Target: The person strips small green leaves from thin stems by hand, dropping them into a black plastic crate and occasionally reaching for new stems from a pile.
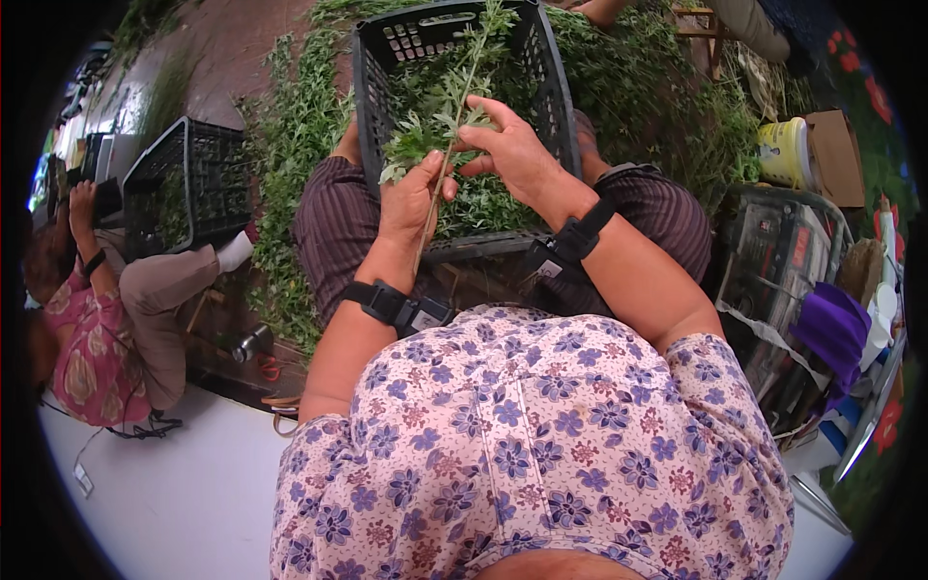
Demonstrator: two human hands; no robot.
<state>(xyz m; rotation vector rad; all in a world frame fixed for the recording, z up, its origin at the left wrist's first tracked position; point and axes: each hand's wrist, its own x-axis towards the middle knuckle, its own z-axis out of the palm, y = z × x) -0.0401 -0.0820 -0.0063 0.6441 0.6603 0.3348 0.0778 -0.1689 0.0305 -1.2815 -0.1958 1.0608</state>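
Observation:
A long leafy plant stem (473,69) slants over a black plastic crate (554,80) that stands between my knees. Around the lower, bare part of the stem, my left hand (413,199) is closed, with a bunch of green leaves (412,143) beside its thumb. Higher up, the thumb and fingers of my right hand (511,148) touch the stem and its leaves; whether they pinch it tightly is hard to tell. Loose green leaves (489,210) lie in the crate beneath both hands.
Cut leafy stems (290,174) cover the floor on both sides. At left, a person (94,312) sits by another black crate (188,181). Red-handled scissors (269,367) lie near a metal cup (252,344). At right are a yellow bucket (783,154), a cardboard box (837,158) and purple cloth (832,326).

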